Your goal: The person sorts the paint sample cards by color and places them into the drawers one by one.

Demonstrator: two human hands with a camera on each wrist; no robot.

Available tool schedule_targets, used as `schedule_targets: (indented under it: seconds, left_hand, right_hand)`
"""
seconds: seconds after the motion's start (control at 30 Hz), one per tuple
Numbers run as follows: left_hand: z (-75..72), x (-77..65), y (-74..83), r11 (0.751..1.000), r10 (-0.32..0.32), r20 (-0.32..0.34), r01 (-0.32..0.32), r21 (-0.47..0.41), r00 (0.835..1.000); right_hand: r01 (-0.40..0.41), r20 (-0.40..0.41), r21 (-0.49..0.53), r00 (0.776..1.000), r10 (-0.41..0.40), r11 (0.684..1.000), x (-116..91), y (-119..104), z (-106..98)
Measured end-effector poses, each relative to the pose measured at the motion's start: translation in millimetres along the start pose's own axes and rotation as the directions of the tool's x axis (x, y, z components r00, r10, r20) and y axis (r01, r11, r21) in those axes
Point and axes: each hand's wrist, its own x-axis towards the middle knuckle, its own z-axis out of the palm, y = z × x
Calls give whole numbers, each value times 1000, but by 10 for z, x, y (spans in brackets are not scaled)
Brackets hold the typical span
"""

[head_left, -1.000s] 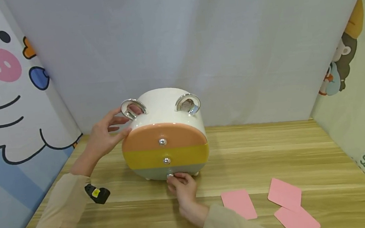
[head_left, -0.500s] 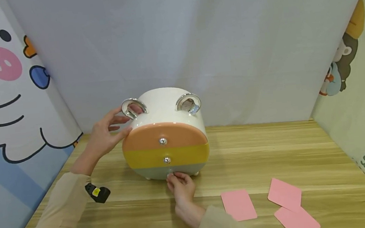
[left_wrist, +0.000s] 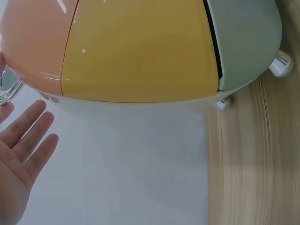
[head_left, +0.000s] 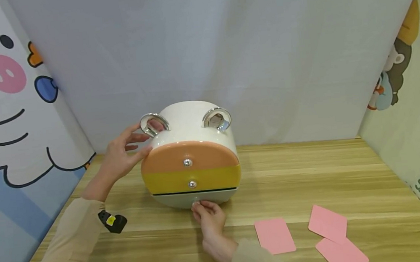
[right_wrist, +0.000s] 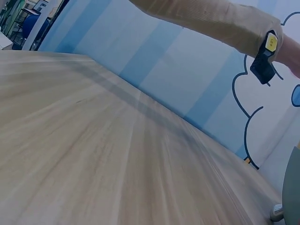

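1. On the table, near twelve o'clock from me, the box stands upright, its orange drawer and yellow drawer flush.
2. At the box's six o'clock, my right hand pinches the bottom knob; the green drawer stands slightly out, a dark gap along its top.
3. At the box's nine o'clock, my left hand grasps nothing: the fingers reach loosely beside one loop, thumb tip at the box's side.
4. Between one and two on the box is the other loop.
5. Between four and five from the box, one pink card lies flat.
6. Nearer four o'clock, farther off, two more cards overlap.
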Motion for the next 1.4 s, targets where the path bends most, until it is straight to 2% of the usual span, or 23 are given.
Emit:
schedule_targets:
  seconds: [0.2, 0.37, 0.6, 0.77, 1.27, 1.4]
  left_hand:
    - [-2, 4, 7, 1000, -3, 0, 3, 8, 1000]
    - [-5, 4, 5, 1000, -8, 2, 8, 13, 1000]
    - [-13, 0, 13, 1000, -10, 2, 10, 11, 1000]
    - [-19, -1, 19, 1000, -11, 0, 11, 5, 1000]
    - [0, 2, 2, 1000, -7, -4, 7, 12, 1000]
    - [7, -1, -5, 1000, -8, -6, 8, 20, 1000]
  right_hand:
    - [-32, 32, -3, 999, 32, 999, -77, -10, -59]
    - [-100, 55, 1, 993, 100, 995, -103, 59, -158]
    - [-135, 95, -2, 986, 135, 991, -310, -64, -201]
    - [-183, 119, -27, 976, 185, 983, -392, -70, -254]
    - [-199, 156, -33, 967, 201, 979, -482, -40, -359]
    - [-203, 177, -66, 961, 211, 977, -492, -59, -399]
